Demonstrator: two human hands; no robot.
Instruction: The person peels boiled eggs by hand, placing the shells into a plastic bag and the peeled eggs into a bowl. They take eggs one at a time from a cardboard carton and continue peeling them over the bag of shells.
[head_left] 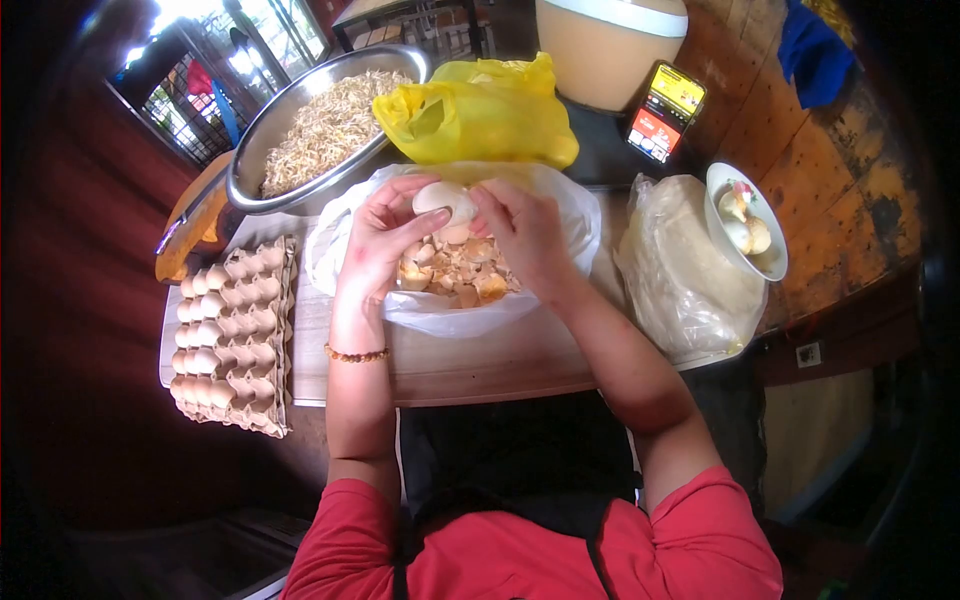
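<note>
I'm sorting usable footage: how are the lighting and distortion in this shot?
Head view: strong fisheye bending, with black corners; the window at top left is blown out; the egg between left hand and right hand is evenly lit and fairly sharp.

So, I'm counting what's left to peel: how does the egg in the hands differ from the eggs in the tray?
The egg is lifted between the left hand and right hand above the shell pieces; the tray eggs sit in cardboard cups. The egg looks smooth, white and largely bare; the tray eggs look fully shelled. Both are alike in size and shape.
</note>
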